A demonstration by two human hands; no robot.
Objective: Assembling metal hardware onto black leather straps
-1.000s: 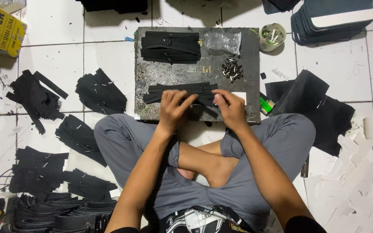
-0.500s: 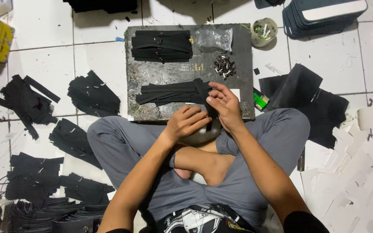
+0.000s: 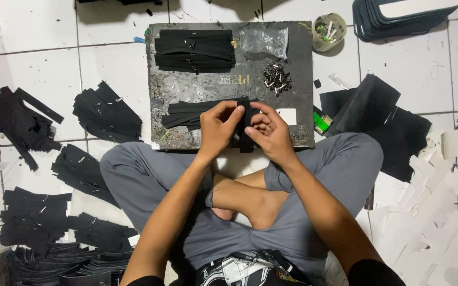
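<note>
Right now your left hand (image 3: 217, 127) and your right hand (image 3: 269, 132) meet over the near edge of the dark, worn slab (image 3: 197, 87) that lies on the white tiled floor (image 3: 112, 63) in front of your crossed legs. Both pinch the same narrow black fabric strip (image 3: 245, 140): the left grip has thumb and fingers pressed together on its upper part, the right grip curls round its right edge, so the strip hangs upright between them with its lower end past the slab's near edge. Held from two sides like that, it stays taut and flat, which probably makes it easier to handle.

Just left of your hands, a loose row of black strips (image 3: 184, 114) lies across the slab, close enough to pick from without leaning. At the far side sits a neater stack of black strips (image 3: 194, 50), with a clear plastic bag (image 3: 266, 39) to its right and a small heap of metal fittings (image 3: 276, 78) below the bag, kept together on the flat surface, likely so they do not scatter.

Off to the left on the floor lie several piles of black cut pieces (image 3: 107, 111). A green lighter (image 3: 322, 122) rests right of the slab.
</note>
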